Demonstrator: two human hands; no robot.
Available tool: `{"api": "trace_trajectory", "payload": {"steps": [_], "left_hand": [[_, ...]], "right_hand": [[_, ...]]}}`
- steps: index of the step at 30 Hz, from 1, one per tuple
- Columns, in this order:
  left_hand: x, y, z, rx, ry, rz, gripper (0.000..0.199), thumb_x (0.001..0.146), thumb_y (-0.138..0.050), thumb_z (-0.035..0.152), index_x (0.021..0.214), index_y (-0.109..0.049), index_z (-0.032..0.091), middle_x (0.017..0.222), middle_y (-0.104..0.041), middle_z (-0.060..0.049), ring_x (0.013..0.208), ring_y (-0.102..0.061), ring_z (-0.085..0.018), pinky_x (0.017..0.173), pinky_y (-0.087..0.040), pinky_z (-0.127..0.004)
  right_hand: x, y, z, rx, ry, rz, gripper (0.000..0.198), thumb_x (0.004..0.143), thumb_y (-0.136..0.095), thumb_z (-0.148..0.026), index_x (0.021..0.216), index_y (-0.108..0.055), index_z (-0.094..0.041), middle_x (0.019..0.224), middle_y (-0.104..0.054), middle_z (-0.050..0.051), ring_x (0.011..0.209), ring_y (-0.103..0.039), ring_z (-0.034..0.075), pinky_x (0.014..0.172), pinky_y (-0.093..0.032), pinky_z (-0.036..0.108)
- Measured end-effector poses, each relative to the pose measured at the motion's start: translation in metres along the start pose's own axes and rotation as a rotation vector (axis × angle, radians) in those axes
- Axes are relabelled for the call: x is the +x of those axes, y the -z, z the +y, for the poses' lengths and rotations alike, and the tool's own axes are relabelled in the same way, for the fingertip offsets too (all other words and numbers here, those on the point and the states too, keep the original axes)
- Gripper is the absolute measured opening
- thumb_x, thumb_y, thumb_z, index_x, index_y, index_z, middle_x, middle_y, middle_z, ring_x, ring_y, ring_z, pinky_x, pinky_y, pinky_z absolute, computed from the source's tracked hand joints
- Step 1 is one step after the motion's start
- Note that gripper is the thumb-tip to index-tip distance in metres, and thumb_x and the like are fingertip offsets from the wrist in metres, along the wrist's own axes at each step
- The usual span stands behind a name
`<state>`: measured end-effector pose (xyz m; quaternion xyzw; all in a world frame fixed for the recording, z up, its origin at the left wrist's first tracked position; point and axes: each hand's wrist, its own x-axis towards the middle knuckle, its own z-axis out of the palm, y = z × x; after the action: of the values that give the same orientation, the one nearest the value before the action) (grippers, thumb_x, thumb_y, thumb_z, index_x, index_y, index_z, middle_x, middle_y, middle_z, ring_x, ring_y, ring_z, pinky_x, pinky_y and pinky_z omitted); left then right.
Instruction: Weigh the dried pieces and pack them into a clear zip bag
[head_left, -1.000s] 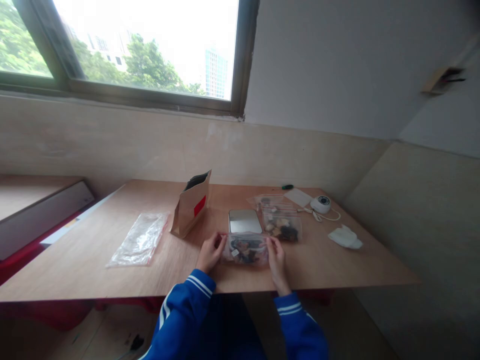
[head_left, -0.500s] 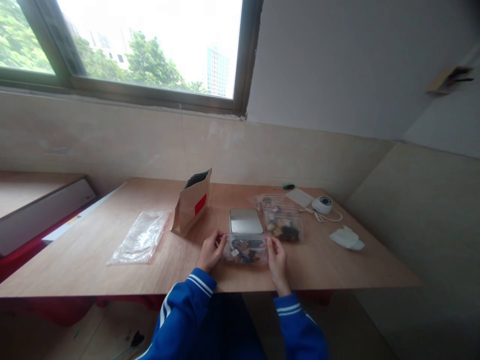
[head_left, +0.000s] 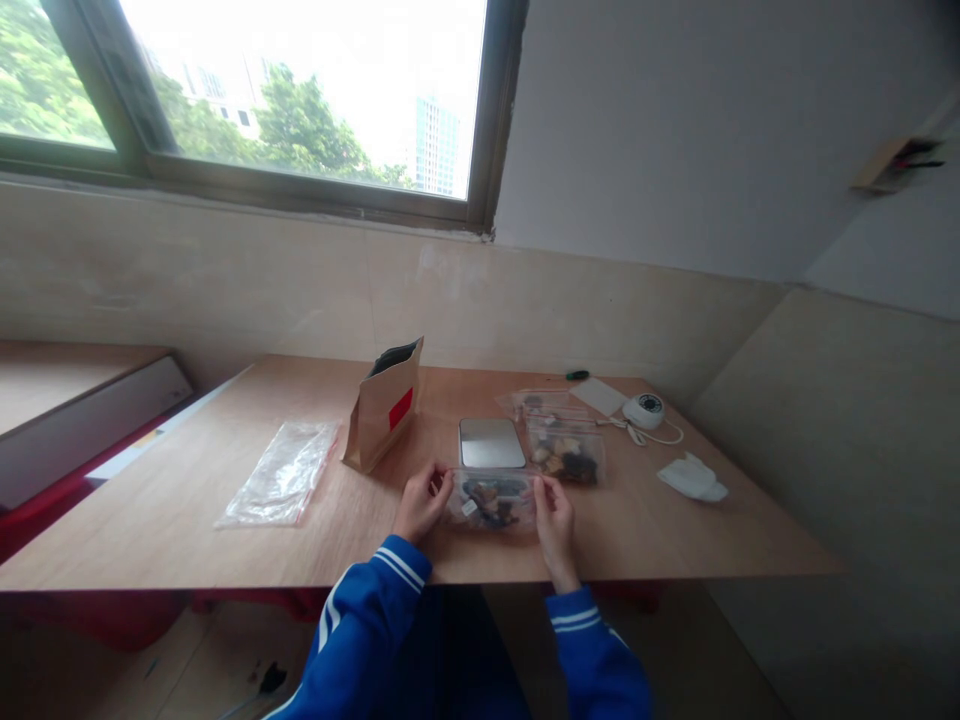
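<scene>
Between my two hands, near the table's front edge, is a clear zip bag (head_left: 491,503) with dark and brownish pieces and a small white tag inside. My left hand (head_left: 422,502) pinches its upper left corner, and my right hand (head_left: 553,522) grips the upper right corner. Just beyond the bag lies a flat silver-topped scale or tin (head_left: 491,443). More filled clear zip bags (head_left: 568,457) lie to the right of it. A brown kraft paper pouch (head_left: 385,408) with a red label stands upright at the left, its top gaping.
Flat clear plastic bags (head_left: 281,475) lie on the wooden table (head_left: 180,540) at left. At right are a white dome camera (head_left: 643,409) with its cable, a crumpled white tissue (head_left: 693,478), a white card (head_left: 598,395) and a green-handled screwdriver (head_left: 577,375). A window is behind.
Almost nothing differs. Both hands keep the same hold on the zip bag, and the view has shifted very slightly.
</scene>
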<state>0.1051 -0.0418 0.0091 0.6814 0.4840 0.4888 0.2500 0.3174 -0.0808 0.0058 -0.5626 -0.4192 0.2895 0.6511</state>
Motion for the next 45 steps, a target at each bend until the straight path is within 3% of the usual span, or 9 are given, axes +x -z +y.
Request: {"api": "trace_trajectory", "payload": {"steps": [7, 23, 30, 35, 45], "left_hand": [[0.0, 0.003, 0.0, -0.061, 0.034, -0.044, 0.028, 0.087, -0.047, 0.042, 0.081, -0.057, 0.017, 0.065, -0.06, 0.0, 0.055, -0.053, -0.011, 0.054, -0.04, -0.022], [0.002, 0.001, 0.0, -0.184, 0.108, 0.02, 0.031, 0.083, -0.053, 0.046, 0.089, -0.059, 0.016, 0.071, -0.062, -0.001, 0.058, -0.056, -0.012, 0.055, -0.046, -0.023], [0.003, 0.0, 0.0, -0.129, 0.102, 0.035, 0.03, 0.083, -0.052, 0.047, 0.085, -0.058, 0.017, 0.07, -0.061, -0.001, 0.058, -0.056, -0.012, 0.055, -0.045, -0.023], [0.004, -0.002, -0.003, -0.114, 0.105, 0.023, 0.028, 0.085, -0.05, 0.045, 0.086, -0.057, 0.018, 0.068, -0.059, 0.0, 0.056, -0.056, -0.011, 0.055, -0.045, -0.023], [0.003, -0.003, -0.011, -0.067, 0.105, 0.007, 0.021, 0.086, -0.046, 0.039, 0.087, -0.053, 0.019, 0.075, -0.062, -0.001, 0.058, -0.057, -0.013, 0.055, -0.044, -0.024]], "right_hand": [[0.001, 0.002, 0.006, 0.038, -0.044, -0.073, 0.04, 0.077, -0.059, -0.056, 0.085, -0.063, -0.018, 0.066, -0.067, 0.002, 0.063, -0.061, 0.017, 0.059, -0.047, 0.026], [0.001, 0.003, 0.009, 0.03, -0.038, -0.05, 0.037, 0.077, -0.062, -0.053, 0.089, -0.063, -0.018, 0.068, -0.067, 0.002, 0.067, -0.064, 0.017, 0.064, -0.05, 0.027], [0.001, 0.003, 0.005, 0.046, -0.059, -0.049, 0.039, 0.075, -0.063, -0.053, 0.09, -0.063, -0.017, 0.069, -0.067, 0.002, 0.064, -0.061, 0.017, 0.059, -0.049, 0.027], [0.001, 0.002, 0.004, 0.054, -0.033, -0.062, 0.036, 0.075, -0.065, -0.051, 0.09, -0.063, -0.018, 0.072, -0.067, 0.002, 0.069, -0.063, 0.018, 0.066, -0.051, 0.029], [0.003, 0.001, 0.011, 0.053, -0.035, -0.094, 0.034, 0.076, -0.065, -0.048, 0.093, -0.062, -0.018, 0.072, -0.068, 0.003, 0.071, -0.064, 0.017, 0.066, -0.05, 0.028]]}}
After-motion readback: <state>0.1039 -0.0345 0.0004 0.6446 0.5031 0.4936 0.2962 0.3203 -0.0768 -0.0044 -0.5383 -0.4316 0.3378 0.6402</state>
